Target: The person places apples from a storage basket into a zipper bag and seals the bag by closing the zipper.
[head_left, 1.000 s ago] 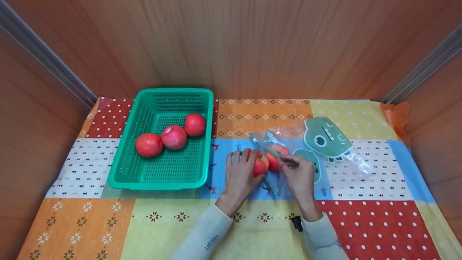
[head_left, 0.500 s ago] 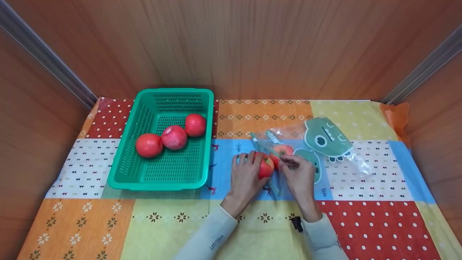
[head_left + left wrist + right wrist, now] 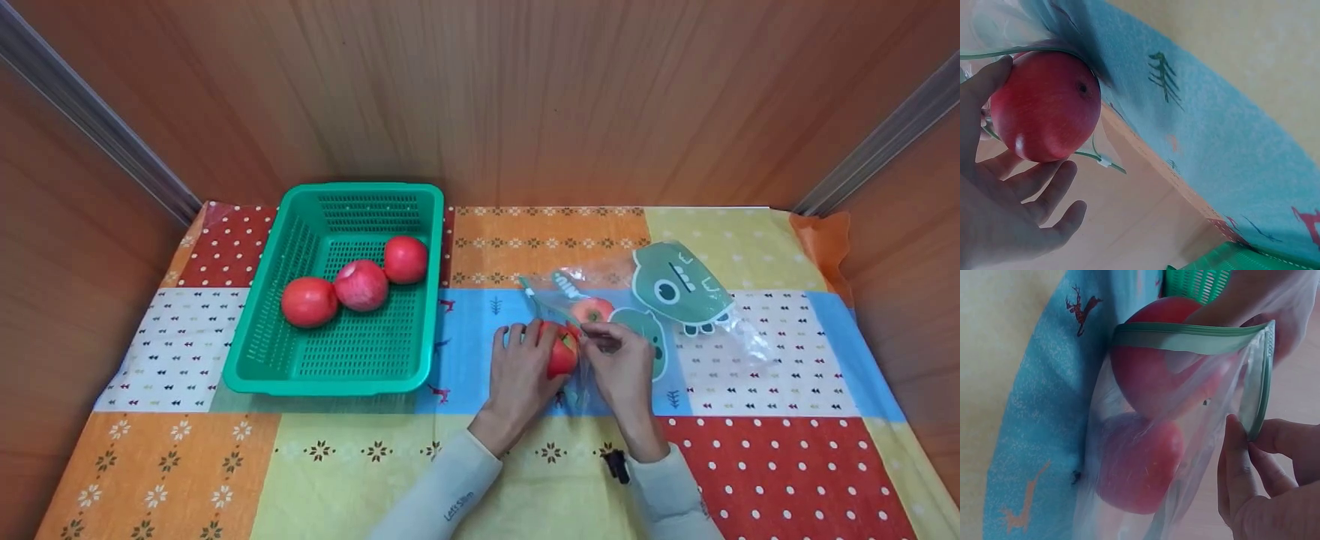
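Note:
My left hand (image 3: pixel 523 367) grips a red apple (image 3: pixel 564 354) at the mouth of a clear zip bag (image 3: pixel 679 289) with green cartoon prints. In the left wrist view, thumb and fingers spread around that apple (image 3: pixel 1047 107), whose near end sticks out past the bag's green zip strip. My right hand (image 3: pixel 622 364) pinches the edge of the bag's mouth and holds it apart. The right wrist view shows the held apple (image 3: pixel 1157 377) partly inside, behind the green strip (image 3: pixel 1185 336). Against it, deeper in the bag, lies another apple (image 3: pixel 1140 464).
A green perforated basket (image 3: pixel 330 386) stands to the left, holding three red apples (image 3: pixel 361 285) in a diagonal row. A patchwork cloth (image 3: pixel 352 480) covers the table. Wooden panels (image 3: pixel 495 105) rise behind and at both sides.
My left hand has moved right, pushing its apple into the bag's mouth. The apple inside has shifted right and away. My right hand has stayed in place.

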